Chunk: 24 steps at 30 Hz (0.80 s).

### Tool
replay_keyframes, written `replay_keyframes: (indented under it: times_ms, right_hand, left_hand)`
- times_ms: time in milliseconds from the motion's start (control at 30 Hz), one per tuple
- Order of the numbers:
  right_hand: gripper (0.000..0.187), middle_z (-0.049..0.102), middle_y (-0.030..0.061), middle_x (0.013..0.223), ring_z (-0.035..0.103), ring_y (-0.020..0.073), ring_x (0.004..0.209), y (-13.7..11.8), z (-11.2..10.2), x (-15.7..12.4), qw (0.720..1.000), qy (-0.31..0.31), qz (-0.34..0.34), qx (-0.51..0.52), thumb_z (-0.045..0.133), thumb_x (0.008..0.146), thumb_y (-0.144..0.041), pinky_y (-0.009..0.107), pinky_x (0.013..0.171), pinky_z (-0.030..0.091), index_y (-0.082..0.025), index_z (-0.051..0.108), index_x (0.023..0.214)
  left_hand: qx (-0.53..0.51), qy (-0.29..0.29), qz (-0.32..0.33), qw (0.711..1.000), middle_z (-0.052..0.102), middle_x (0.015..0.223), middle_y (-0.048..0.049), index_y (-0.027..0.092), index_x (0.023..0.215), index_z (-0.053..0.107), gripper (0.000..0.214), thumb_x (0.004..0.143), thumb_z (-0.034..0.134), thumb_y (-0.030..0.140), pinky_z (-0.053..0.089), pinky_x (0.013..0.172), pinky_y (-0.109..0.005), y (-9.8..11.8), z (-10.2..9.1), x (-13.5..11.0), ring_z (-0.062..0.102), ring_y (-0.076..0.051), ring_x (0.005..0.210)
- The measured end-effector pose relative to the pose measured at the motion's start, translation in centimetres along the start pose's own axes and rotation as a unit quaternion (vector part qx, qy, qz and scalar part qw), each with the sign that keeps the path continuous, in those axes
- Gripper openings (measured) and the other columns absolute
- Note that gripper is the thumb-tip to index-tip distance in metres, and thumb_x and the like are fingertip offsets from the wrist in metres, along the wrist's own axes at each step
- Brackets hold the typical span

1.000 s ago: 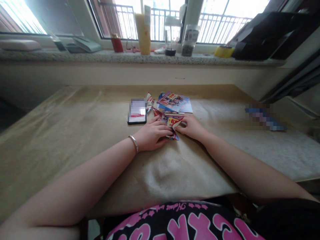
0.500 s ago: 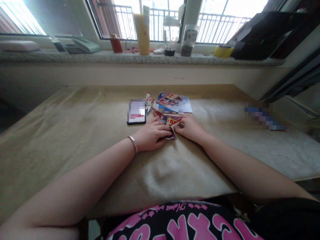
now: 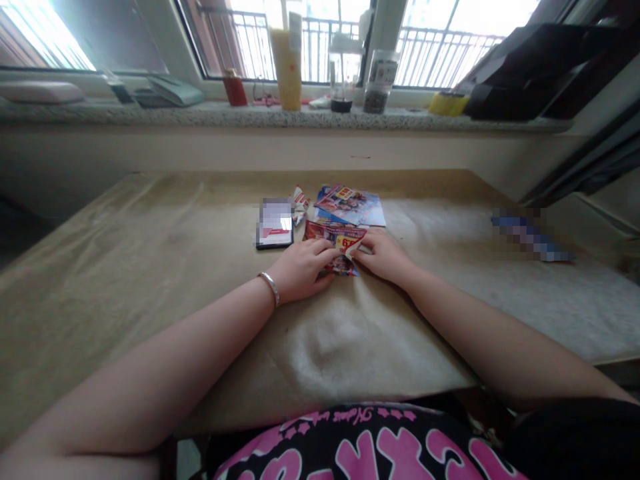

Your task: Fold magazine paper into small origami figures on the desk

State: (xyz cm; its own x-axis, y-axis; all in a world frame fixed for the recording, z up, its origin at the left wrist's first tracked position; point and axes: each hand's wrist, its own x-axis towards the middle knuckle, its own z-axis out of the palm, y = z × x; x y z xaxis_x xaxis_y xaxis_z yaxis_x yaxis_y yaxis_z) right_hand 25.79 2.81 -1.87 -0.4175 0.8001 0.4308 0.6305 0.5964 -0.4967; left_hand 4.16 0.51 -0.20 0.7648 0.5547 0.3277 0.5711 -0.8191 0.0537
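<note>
In the head view, find the printed sheet [image 3: 330, 235] on the table [image 3: 210, 320], just near of the leaflets [image 3: 357, 208] and right of the phone [image 3: 275, 225]. Pinched at its turned-up right edge by the fingers of the right hand [image 3: 384, 257]; covered at near left by the left hand [image 3: 303, 268], fingers laid over, not clenched. Probably light, limp and easily torn; best taken by an edge, pressing the rest flat.

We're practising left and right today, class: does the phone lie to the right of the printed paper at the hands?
No, the phone lies to the left of the printed paper, beyond the left hand.
</note>
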Motion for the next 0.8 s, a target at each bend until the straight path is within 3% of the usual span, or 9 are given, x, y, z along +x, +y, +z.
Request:
replay_keyframes:
  times_ms: [167,333,467,633,800]
  right_hand:
    - [0.009,0.066,0.0058,0.085,0.059,0.0189,0.083,-0.2,-0.3,-0.2,1.000,0.010,-0.016,-0.017,0.057,0.079,-0.020,0.032,0.077,0.046,-0.018,0.064,0.075]
    - [0.008,0.065,0.0063,0.091,0.057,0.0198,0.091,-0.3,-0.7,-0.3,0.997,0.003,-0.063,-0.042,0.057,0.081,-0.020,0.032,0.081,0.044,-0.020,0.064,0.080]
    - [0.010,0.065,0.0063,0.087,0.058,0.0193,0.088,-1.0,-1.1,-0.5,0.996,0.000,-0.072,-0.047,0.055,0.083,-0.023,0.031,0.080,0.044,-0.020,0.064,0.082]
    - [0.011,0.066,0.0047,0.087,0.059,0.0171,0.081,-2.1,-1.3,-0.9,0.998,0.008,-0.044,-0.043,0.053,0.084,-0.024,0.028,0.075,0.044,-0.020,0.062,0.084]
    - [0.015,0.068,0.0029,0.082,0.060,0.0143,0.072,-2.8,-1.4,-1.3,0.998,0.017,-0.051,-0.040,0.050,0.086,-0.026,0.025,0.066,0.044,-0.020,0.064,0.085]
  left_hand:
    - [-0.018,0.066,-0.026,0.997,0.042,0.131,-0.0171,0.011,0.132,0.039,0.067,0.074,0.063,0.035,0.041,0.102,-0.043,-0.2,0.3,-0.1,0.044,-0.030,0.121]
    - [-0.010,0.109,-0.016,0.994,0.033,0.140,-0.0173,0.014,0.141,0.024,0.082,0.072,0.063,0.034,0.031,0.109,-0.048,-0.2,0.2,-0.2,0.033,-0.032,0.130]
    - [0.011,0.128,-0.015,0.992,0.042,0.133,-0.0158,0.011,0.141,0.023,0.081,0.071,0.059,0.026,0.029,0.111,-0.047,-0.2,0.2,-0.3,0.034,-0.031,0.128]
    - [0.021,0.152,-0.009,0.988,0.045,0.127,-0.0167,0.008,0.140,0.024,0.083,0.072,0.061,0.037,0.029,0.111,-0.046,-0.2,0.2,-0.1,0.037,-0.030,0.126]
    - [0.035,0.166,-0.025,0.985,0.054,0.118,-0.0108,0.016,0.143,0.021,0.089,0.070,0.063,0.046,0.011,0.114,-0.055,-0.1,-0.1,0.0,0.052,-0.027,0.111]
